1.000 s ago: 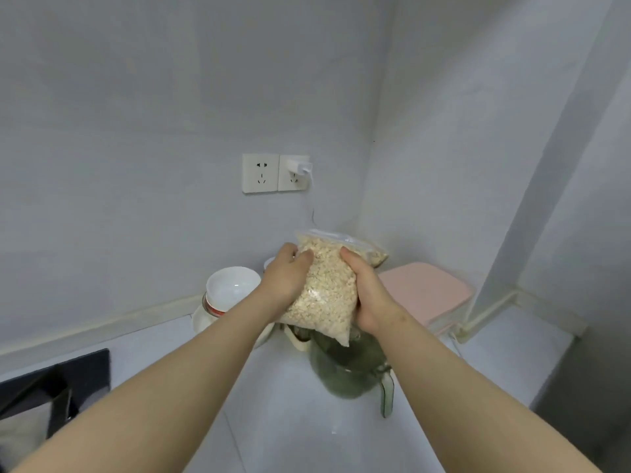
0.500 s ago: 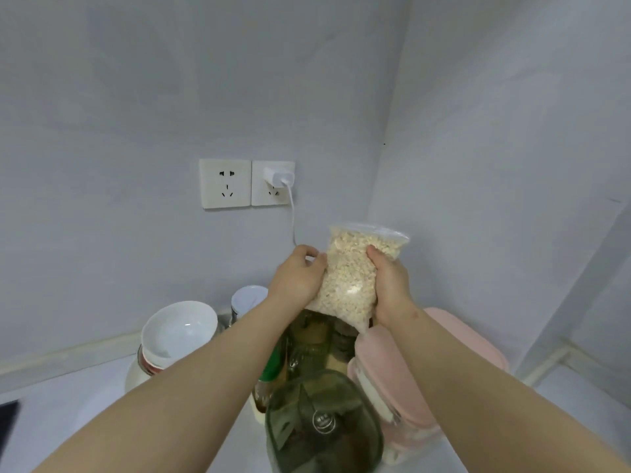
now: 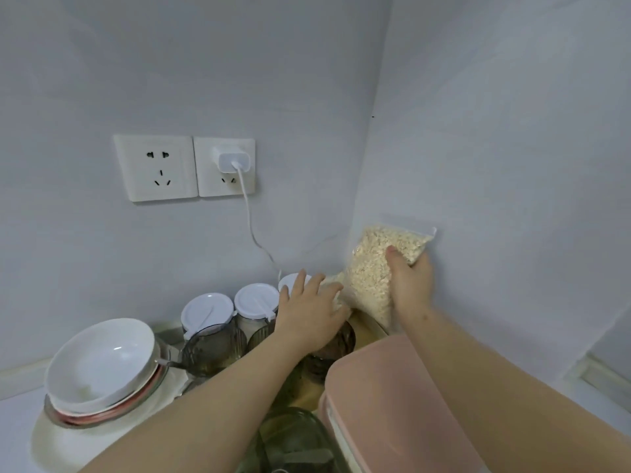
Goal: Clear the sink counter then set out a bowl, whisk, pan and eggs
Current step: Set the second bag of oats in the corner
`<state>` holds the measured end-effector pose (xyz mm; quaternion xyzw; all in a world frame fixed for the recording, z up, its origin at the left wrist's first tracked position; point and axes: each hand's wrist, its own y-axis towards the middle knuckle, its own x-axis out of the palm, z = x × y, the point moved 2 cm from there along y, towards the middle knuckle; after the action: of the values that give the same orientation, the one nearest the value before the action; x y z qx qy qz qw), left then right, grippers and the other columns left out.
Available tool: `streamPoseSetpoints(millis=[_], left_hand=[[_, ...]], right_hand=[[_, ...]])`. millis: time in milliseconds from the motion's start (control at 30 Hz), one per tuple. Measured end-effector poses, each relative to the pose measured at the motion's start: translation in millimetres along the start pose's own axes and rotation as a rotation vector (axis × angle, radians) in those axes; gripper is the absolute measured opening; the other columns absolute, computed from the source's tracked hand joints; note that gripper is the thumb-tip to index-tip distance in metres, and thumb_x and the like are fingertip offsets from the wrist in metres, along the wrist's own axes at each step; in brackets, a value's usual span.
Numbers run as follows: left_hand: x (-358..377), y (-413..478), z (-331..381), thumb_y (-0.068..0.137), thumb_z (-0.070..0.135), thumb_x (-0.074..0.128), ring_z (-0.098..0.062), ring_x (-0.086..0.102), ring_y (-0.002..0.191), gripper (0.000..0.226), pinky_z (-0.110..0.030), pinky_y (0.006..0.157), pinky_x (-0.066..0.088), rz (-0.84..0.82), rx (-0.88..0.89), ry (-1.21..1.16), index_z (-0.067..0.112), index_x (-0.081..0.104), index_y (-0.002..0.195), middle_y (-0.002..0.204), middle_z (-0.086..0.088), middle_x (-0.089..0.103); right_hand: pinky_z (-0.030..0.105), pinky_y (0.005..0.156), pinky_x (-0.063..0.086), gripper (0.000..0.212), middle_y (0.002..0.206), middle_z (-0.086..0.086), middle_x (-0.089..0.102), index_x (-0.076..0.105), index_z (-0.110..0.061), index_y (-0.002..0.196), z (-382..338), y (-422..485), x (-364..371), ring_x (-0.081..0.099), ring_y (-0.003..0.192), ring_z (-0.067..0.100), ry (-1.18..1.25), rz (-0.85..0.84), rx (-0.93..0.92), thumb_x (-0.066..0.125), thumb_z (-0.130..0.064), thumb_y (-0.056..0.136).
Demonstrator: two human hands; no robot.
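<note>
1. Head view: the bag of oats (image 3: 379, 271) is a clear plastic bag full of pale flakes, and it stands up tall in the back corner, close to the right wall
2. The right hand (image 3: 409, 281) holds the bag on its right side, with the thumb pressed on the front and the fingers wrapped behind it
3. The left hand (image 3: 312, 310) is off the bag, just beside its lower left part, with the fingers spread wide and holding nothing (I cannot tell if the fingertips touch the bag)
4. Under the left hand stand dark glass cups (image 3: 213, 349), close together
5. Behind the cups are three jars with white lids (image 3: 256, 302), set in a row along the back wall, and the left hand covers part of the last one
6. A pink box (image 3: 392, 401) with a pink lid sits in front of the bag, below the right arm
7. To the left, a white bowl (image 3: 102, 363) sits tilted on top of a stack of plates
8. On the back wall are two white sockets (image 3: 157, 167), and a white charger (image 3: 234, 160) is plugged into the right one, with its white cord hanging down toward the jars
9. A dark glass jug (image 3: 293, 438) shows at the bottom edge, partly hidden by the left arm
</note>
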<state>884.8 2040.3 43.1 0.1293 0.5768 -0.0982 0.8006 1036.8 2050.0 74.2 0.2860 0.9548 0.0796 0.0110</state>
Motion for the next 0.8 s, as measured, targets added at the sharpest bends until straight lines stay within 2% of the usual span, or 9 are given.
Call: streamPoseSetpoints(millis=[100, 233, 367, 533, 633, 700, 733, 800], left_hand=[[19.0, 1.5, -3.0, 0.096, 0.054, 0.023, -0.027, -0.012, 0.145, 0.054, -0.055, 0.115, -0.004, -0.104, -0.003, 0.136, 0.036, 0.017, 0.146, 0.159, 0.004, 0.0], [35.9, -0.7, -13.9, 0.095, 0.058, 0.02, -0.028, -0.015, 0.145, 0.059, -0.057, 0.113, -0.006, -0.218, -0.069, 0.173, 0.036, 0.01, 0.148, 0.159, 0.003, -0.005], [42.1, -1.9, -18.6, 0.094, 0.059, 0.02, -0.027, -0.014, 0.145, 0.06, -0.056, 0.113, -0.007, -0.217, -0.088, 0.182, 0.037, 0.01, 0.148, 0.159, 0.004, -0.003], [43.9, -3.8, -18.2, 0.094, 0.06, 0.02, -0.026, -0.01, 0.146, 0.059, -0.054, 0.114, -0.006, -0.186, -0.093, 0.176, 0.037, 0.013, 0.148, 0.159, 0.005, 0.0], [43.6, -3.9, -19.1, 0.093, 0.06, 0.021, -0.025, -0.009, 0.146, 0.059, -0.053, 0.114, -0.005, -0.181, -0.097, 0.175, 0.038, 0.014, 0.147, 0.159, 0.005, 0.001], [43.4, -3.4, -18.2, 0.093, 0.061, 0.021, -0.025, -0.008, 0.146, 0.059, -0.053, 0.114, -0.005, -0.182, -0.098, 0.174, 0.038, 0.013, 0.148, 0.159, 0.005, 0.001], [43.5, -3.2, -17.8, 0.093, 0.061, 0.021, -0.025, -0.008, 0.146, 0.06, -0.053, 0.114, -0.005, -0.182, -0.098, 0.175, 0.038, 0.013, 0.148, 0.159, 0.005, 0.001], [43.8, -3.1, -18.1, 0.093, 0.061, 0.021, -0.025, -0.008, 0.146, 0.06, -0.053, 0.114, -0.005, -0.181, -0.097, 0.174, 0.038, 0.013, 0.148, 0.159, 0.005, 0.001]], right_hand=[[0.043, 0.092, 0.05, 0.02, 0.105, -0.001, 0.066, 0.057, -0.023, 0.106, 18.2, 6.3, -2.2, 0.062, 0.1, 0.022, -0.102, -0.034, 0.004, 0.06, -0.024, 0.086], [0.03, 0.083, 0.043, 0.018, 0.1, -0.001, 0.06, 0.055, -0.023, 0.104, 34.9, 9.7, -6.6, 0.057, 0.097, 0.021, -0.266, -0.066, 0.015, 0.059, -0.023, 0.087], [0.033, 0.085, 0.043, 0.029, 0.107, 0.007, 0.062, 0.055, -0.016, 0.111, 41.2, 12.9, -3.9, 0.056, 0.102, 0.027, -0.454, -0.122, 0.053, 0.057, -0.023, 0.084], [0.03, 0.078, 0.045, 0.035, 0.106, 0.003, 0.064, 0.058, -0.02, 0.112, 47.5, 12.5, 0.7, 0.058, 0.1, 0.027, -0.663, -0.248, 0.08, 0.055, -0.027, 0.078], [0.033, 0.082, 0.048, 0.031, 0.101, 0.001, 0.066, 0.061, -0.021, 0.106, 46.9, 12.5, 0.8, 0.06, 0.098, 0.025, -0.616, -0.26, 0.089, 0.056, -0.026, 0.076], [0.036, 0.085, 0.05, 0.025, 0.096, 0.001, 0.068, 0.064, -0.02, 0.099, 45.8, 13.6, 1.3, 0.063, 0.096, 0.024, -0.517, -0.302, 0.107, 0.059, -0.018, 0.075], [0.037, 0.084, 0.05, 0.023, 0.093, 0.003, 0.068, 0.065, -0.019, 0.096, 44.1, 13.9, 1.1, 0.064, 0.094, 0.025, -0.457, -0.324, 0.131, 0.06, -0.012, 0.075], [0.034, 0.072, 0.051, 0.021, 0.086, 0.006, 0.065, 0.064, -0.016, 0.095, 41.5, 15.6, 0.2, 0.062, 0.085, 0.026, -0.363, -0.361, 0.197, 0.061, -0.003, 0.078]])
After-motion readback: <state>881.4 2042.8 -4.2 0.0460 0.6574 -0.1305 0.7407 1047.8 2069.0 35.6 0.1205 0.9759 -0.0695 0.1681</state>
